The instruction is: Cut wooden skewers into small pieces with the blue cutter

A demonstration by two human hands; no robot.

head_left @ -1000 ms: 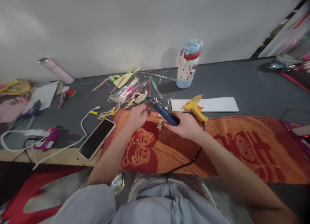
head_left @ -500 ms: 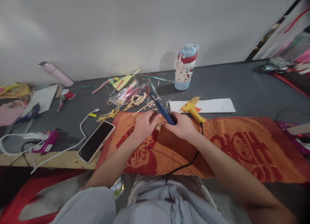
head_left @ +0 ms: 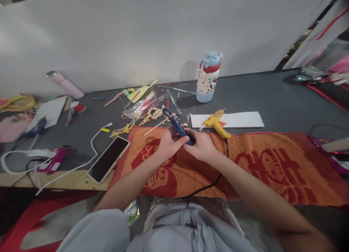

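A dark blue pliers-like cutter points up and to the left over the towel's far edge. My right hand is closed around its lower end. My left hand is closed against the cutter's near side, its thumb pressing on the tool; whatever else its fingers hold is hidden. A thin wooden stick runs down and leftward from the tool's jaws; I cannot tell whether the jaws grip it. Small cut wooden bits lie beyond my hands.
An orange-red towel lies beneath my hands. A yellow glue gun rests on a white board. Behind stands a bottle. Leftward are a phone, a white cable, yellow cord and plastic packets.
The cutter and thin stick have shifted left and slightly down. My left hand has come against the tool, and the small wooden piece visible between my hands before is now hidden.
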